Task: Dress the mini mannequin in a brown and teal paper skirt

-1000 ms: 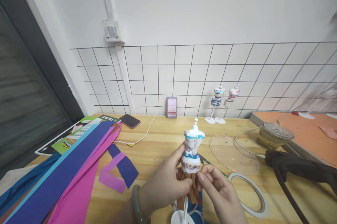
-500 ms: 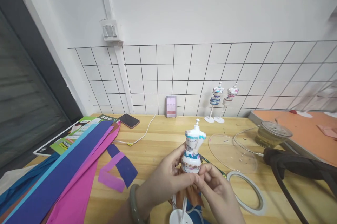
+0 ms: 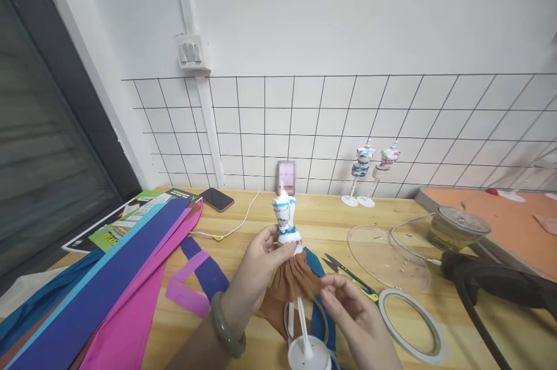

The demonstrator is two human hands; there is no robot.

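Note:
A small white mannequin bust on a white stand is held up over the wooden table. Blue and patterned tape wraps its torso, and a pleated brown paper skirt hangs at its waist. My left hand, a green bangle on its wrist, grips the bust at the waist. My right hand pinches the right edge of the brown skirt. A blue paper strip lies beneath.
Pink, purple and blue paper sheets lie at left. A phone with a cable, small scissors, a tape ring, a clear disc, a glass jar and a black tool surround me. Two dressed mannequins stand by the wire grid.
The bust has moved left and turned sideways, with the brown skirt now spread out below it. My right hand has dropped from the waist to the skirt's edge.

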